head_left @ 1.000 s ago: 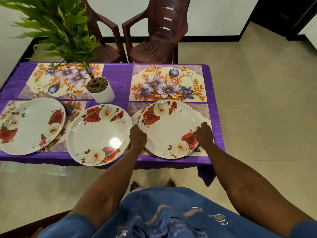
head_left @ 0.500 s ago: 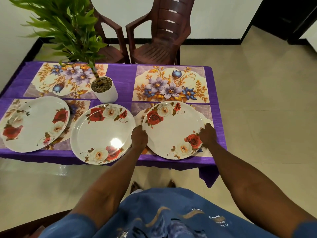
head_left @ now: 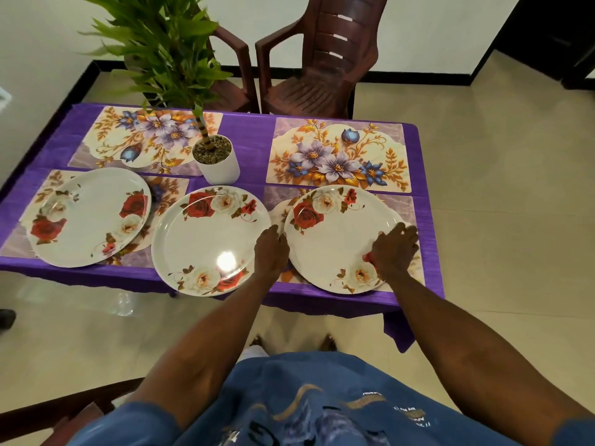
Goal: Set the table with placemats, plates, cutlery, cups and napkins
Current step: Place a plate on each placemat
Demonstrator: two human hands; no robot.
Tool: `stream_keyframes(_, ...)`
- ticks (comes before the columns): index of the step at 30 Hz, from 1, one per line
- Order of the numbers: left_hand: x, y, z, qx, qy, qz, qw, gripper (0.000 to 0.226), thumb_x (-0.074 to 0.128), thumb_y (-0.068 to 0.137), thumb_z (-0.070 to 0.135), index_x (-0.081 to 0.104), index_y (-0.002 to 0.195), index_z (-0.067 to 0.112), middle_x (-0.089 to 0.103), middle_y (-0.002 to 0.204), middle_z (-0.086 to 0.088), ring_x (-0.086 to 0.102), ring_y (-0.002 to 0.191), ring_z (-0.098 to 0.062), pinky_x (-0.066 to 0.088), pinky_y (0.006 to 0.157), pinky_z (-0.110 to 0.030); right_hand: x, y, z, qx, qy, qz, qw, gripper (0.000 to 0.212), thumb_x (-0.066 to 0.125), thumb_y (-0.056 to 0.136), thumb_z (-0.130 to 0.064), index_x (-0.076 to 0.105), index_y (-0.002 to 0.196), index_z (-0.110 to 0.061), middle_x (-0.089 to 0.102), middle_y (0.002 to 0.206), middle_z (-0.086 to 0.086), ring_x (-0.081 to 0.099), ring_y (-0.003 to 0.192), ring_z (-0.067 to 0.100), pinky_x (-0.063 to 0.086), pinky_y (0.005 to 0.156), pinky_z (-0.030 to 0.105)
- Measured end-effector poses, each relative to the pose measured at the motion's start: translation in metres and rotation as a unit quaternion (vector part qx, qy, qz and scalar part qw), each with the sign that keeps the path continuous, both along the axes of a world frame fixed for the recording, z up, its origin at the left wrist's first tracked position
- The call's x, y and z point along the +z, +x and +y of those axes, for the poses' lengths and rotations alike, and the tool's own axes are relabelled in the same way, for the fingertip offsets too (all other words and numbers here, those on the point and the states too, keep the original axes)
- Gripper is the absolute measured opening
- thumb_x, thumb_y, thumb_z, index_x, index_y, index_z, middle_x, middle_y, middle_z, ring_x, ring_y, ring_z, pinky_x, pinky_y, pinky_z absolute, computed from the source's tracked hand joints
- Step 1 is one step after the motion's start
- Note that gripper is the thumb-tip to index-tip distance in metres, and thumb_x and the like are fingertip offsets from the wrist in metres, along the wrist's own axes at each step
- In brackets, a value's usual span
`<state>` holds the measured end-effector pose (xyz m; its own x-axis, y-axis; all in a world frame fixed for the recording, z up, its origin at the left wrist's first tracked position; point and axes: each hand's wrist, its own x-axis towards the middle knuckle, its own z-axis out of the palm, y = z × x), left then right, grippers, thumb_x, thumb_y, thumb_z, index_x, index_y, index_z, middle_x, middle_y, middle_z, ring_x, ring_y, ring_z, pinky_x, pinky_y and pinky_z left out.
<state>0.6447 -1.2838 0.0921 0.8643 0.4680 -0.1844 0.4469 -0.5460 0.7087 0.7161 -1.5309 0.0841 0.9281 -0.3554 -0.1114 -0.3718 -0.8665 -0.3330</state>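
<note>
The round white plate printed with red and cream roses (head_left: 341, 239) lies on the near-right floral placemat (head_left: 409, 207), which shows only at its edges around the plate. A second ago both hands had their fingers curled onto this plate's rim; now the right hand (head_left: 394, 252) has come up over the plate's right side with its fingers spread and loose, seemingly holding nothing, while the left hand (head_left: 270, 249) sits at the plate's left edge, in the gap toward the middle rose plate (head_left: 209, 241). Whether its fingers still grip the rim or merely touch it cannot be told from here. The plate itself looks settled, so this placing seems finished and the hands appear to be letting go. The middle rose plate rests straight on the purple tablecloth (head_left: 251, 140), between two mats and overhanging the near table edge a little, so it likely awaits a move. A third rose plate (head_left: 90, 217) lies on the near-left placemat (head_left: 167, 191). Two far floral placemats, one on the left (head_left: 128, 140) and one on the right (head_left: 338, 156), carry no plates yet. A white pot with a green leafy plant (head_left: 217, 159) stands mid-table, and two brown plastic chairs (head_left: 322, 59) stand beyond. No cutlery, cups or napkins are in view, so much of the task remains.
</note>
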Motion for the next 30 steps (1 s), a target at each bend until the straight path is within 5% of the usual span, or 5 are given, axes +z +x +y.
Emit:
stream_keyframes(6, 0.003, -0.032, 0.069, 0.032, 0.074, -0.064, 0.995, 0.024, 0.050, 0.099, 0.020, 0.062, 0.118, 0.011, 0.064, 0.120, -0.006, 0.062, 0.103, -0.023, 0.044, 0.083, -0.027, 0.005, -0.032, 0.130, 0.213, 0.067, -0.093, 0.970, 0.039, 0.055, 0.094, -0.013, 0.050, 0.130, -0.001, 0.052, 0.131, 0.022, 0.052, 0.117, 0.037, 0.046, 0.098, 0.045)
stream_keyframes(11, -0.007, -0.053, 0.160, 0.100, 0.117, -0.074, 0.985, 0.029, 0.054, 0.096, 0.024, 0.060, 0.122, 0.011, 0.058, 0.125, -0.010, 0.058, 0.111, -0.030, 0.048, 0.097, -0.044, 0.005, -0.069, 0.225, 0.315, 0.066, -0.049, 0.946, 0.028, 0.057, 0.089, -0.009, 0.057, 0.115, 0.003, 0.058, 0.113, 0.025, 0.059, 0.100, 0.041, 0.051, 0.080, 0.045)
stream_keyframes(13, -0.010, -0.059, 0.193, 0.137, 0.135, -0.035, 0.981, 0.036, 0.058, 0.094, 0.025, 0.055, 0.127, 0.009, 0.054, 0.131, -0.014, 0.053, 0.119, -0.033, 0.042, 0.102, -0.045, 0.001, -0.079, 0.245, 0.300, 0.040, -0.026, 0.953, 0.028, 0.059, 0.084, -0.009, 0.057, 0.109, 0.003, 0.058, 0.107, 0.024, 0.060, 0.094, 0.041, 0.052, 0.075, 0.043)
stream_keyframes(17, -0.014, -0.067, 0.240, 0.167, 0.143, 0.055, 0.974, 0.048, 0.059, 0.093, 0.029, 0.046, 0.133, 0.005, 0.048, 0.137, -0.019, 0.047, 0.125, -0.038, 0.039, 0.105, -0.051, 0.000, -0.083, 0.271, 0.193, 0.026, 0.042, 0.980, 0.046, 0.051, 0.091, -0.022, 0.043, 0.130, 0.003, 0.050, 0.129, 0.022, 0.053, 0.117, 0.037, 0.046, 0.095, 0.040)
stream_keyframes(30, -0.027, -0.054, 0.282, 0.140, -0.025, 0.064, 0.988, 0.043, 0.066, 0.085, 0.014, 0.052, 0.123, 0.005, 0.062, 0.118, -0.014, 0.061, 0.110, -0.032, 0.052, 0.089, -0.047, 0.003, -0.073, 0.271, -0.011, 0.268, 0.088, 0.959, 0.051, 0.053, 0.088, -0.003, 0.042, 0.137, 0.006, 0.054, 0.133, 0.025, 0.050, 0.125, 0.039, 0.042, 0.097, 0.034)
